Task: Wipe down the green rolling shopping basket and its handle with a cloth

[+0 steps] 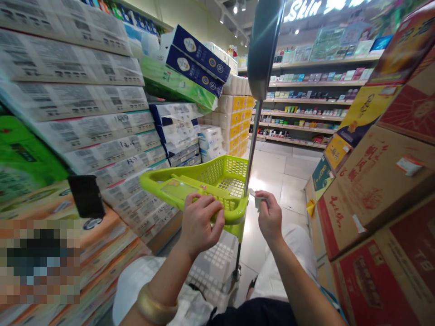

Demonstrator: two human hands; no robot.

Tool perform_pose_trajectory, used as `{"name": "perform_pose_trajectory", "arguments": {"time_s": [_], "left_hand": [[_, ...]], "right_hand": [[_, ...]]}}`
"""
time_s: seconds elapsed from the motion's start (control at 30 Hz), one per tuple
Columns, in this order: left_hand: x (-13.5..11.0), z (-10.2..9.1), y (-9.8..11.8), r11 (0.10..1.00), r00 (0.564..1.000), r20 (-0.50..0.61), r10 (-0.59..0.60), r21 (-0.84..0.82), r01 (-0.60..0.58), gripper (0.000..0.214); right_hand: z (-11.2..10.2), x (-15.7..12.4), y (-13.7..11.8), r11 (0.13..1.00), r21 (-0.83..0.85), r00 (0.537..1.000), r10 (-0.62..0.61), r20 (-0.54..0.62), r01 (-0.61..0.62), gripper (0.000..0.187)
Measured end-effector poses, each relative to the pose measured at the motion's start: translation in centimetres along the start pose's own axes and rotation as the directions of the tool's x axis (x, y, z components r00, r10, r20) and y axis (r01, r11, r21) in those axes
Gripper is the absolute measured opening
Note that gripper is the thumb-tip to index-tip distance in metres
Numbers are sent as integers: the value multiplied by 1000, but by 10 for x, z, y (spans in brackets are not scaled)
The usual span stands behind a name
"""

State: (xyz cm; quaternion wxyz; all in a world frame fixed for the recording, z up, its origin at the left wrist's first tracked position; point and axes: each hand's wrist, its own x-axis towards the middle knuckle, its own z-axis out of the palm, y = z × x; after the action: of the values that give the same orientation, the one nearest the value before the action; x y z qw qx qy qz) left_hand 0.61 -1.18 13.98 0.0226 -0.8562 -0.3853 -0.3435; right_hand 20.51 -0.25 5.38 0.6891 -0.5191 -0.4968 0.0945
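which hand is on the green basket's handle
The left hand, the one with the gold bangle on its wrist; the right hand is off the handle, holding a small white piece.

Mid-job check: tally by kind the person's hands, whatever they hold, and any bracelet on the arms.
Hands: 2 (left hand, right hand)
Yellow-green basket: 1
Crumpled white piece: 1
Gold bracelet: 1
Total: 5

Two hands, one basket, one bangle

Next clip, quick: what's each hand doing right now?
Left hand: closed over the green cart handle.
Right hand: closed, pinching a small white scrap; paper or cloth, cannot tell.
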Motion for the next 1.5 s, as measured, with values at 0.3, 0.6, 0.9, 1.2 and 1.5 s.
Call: {"name": "perform_pose_trajectory", "arguments": {"time_s": [0.3, 0.6, 0.9, 1.2, 1.5], "left_hand": [[-1, 2, -13, 994, 996, -51, 73, -77, -77, 29], [18, -5, -10, 996, 999, -25, -44, -73, 42, 19], [26, 16, 11, 971, 969, 72, -235, 70, 230, 58], [32, 3, 9, 920, 890, 274, -363, 254, 297, 56], [34, 0, 6, 900, 890, 260, -375, 334, 282, 49]], "right_hand": [[22, 24, -46, 827, 458, 945, 273, 179, -326, 26], [21, 33, -52, 745, 469, 875, 342, 342, -474, 24], [31, 31, -63, 698, 541, 869, 261, 420, -470, 26], [40, 60, -108, 476, 677, 825, 250, 507, -561, 36], [40, 37, -99, 598, 581, 824, 284, 490, -552, 26]]}}
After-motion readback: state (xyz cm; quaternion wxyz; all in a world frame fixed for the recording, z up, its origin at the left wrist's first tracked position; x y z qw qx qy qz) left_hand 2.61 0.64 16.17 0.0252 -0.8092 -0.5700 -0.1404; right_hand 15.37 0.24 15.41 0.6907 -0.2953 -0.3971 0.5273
